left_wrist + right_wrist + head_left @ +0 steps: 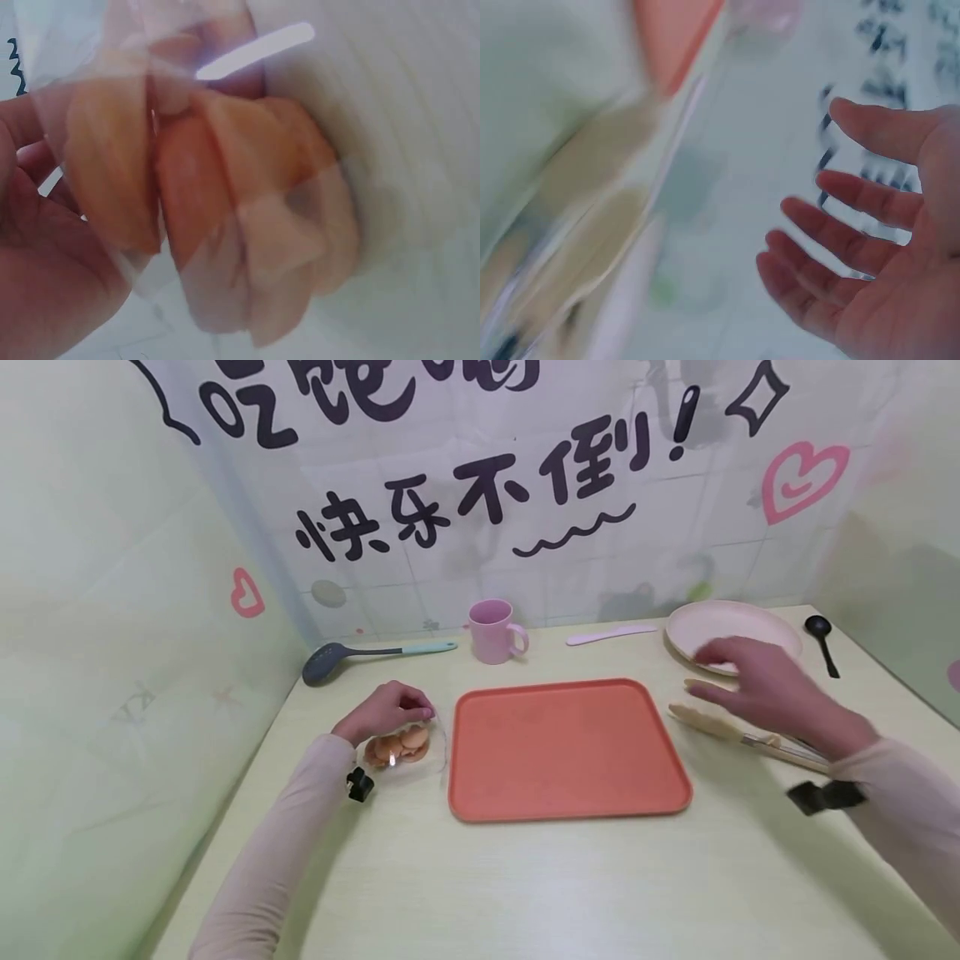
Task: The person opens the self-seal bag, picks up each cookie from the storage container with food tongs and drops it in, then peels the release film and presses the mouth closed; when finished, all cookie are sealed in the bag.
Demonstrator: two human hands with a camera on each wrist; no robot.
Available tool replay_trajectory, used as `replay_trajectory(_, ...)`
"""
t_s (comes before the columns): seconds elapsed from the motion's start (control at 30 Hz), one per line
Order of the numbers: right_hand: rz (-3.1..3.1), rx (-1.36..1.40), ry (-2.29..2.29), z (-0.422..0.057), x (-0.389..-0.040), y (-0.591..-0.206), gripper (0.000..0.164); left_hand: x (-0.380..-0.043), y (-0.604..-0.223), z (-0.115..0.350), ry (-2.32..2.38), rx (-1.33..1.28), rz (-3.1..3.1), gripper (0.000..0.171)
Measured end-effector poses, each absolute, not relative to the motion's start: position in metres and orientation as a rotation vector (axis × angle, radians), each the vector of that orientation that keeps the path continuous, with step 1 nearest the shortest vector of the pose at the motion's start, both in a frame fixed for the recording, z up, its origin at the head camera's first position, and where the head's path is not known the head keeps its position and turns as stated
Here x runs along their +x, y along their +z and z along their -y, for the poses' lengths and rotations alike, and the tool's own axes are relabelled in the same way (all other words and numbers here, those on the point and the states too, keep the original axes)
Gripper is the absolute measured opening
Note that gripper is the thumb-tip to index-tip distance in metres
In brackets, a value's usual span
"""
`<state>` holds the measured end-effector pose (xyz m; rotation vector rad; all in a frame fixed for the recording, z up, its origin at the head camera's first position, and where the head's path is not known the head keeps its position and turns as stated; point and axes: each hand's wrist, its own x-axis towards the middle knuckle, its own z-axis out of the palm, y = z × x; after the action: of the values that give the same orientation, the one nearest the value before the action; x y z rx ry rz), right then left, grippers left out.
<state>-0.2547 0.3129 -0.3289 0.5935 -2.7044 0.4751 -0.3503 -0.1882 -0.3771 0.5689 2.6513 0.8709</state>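
Note:
At the left, my left hand pinches a clear plastic bag at its upper edge. Through the plastic show several rounded orange-brown pieces, bunched together close over the table. My right hand is above the right side of the table with thumb and fingers spread, holding nothing. Beneath it lie tongs with beige tips and metal arms, partly covered by the hand. A pale pink plate is just behind that hand, its front edge partly hidden.
An orange tray lies mid-table between the hands. Along the back are a grey ladle with a mint handle, a pink mug, a pink knife and a black spoon. Printed sheets wall the table on three sides.

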Motion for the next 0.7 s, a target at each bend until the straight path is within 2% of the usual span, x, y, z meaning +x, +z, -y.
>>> replay_trajectory(0.07, 2.666, 0.761, 0.518, -0.274, -0.260, -0.315, 0.017, -0.350, -0.377, 0.189, 0.895, 0.553, -2.638, 0.019)
replay_trajectory(0.13, 2.676, 0.924, 0.556, -0.233, -0.268, -0.305, 0.008, -0.350, -0.377, 0.189, 0.916, 0.545, -2.628, 0.020)
replay_trajectory(0.27, 2.749, 1.185, 0.593, -0.154, -0.289, -0.301, 0.012, -0.347, -0.378, 0.192, 0.929, 0.527, -2.631, 0.020)
replay_trajectory(0.37, 2.792, 1.281, 0.629, -0.108, -0.303, -0.308, 0.013, -0.346, -0.378, 0.193, 0.930, 0.517, -2.631, 0.021)
replay_trajectory(0.57, 2.865, 1.289, 0.701, -0.049, -0.320, -0.327, 0.015, -0.350, -0.379, 0.193, 0.938, 0.503, -2.634, 0.020)
replay_trajectory(0.7, 2.901, 1.178, 0.717, -0.027, -0.329, -0.345, 0.017, -0.351, -0.378, 0.193, 0.957, 0.481, -2.624, 0.019)
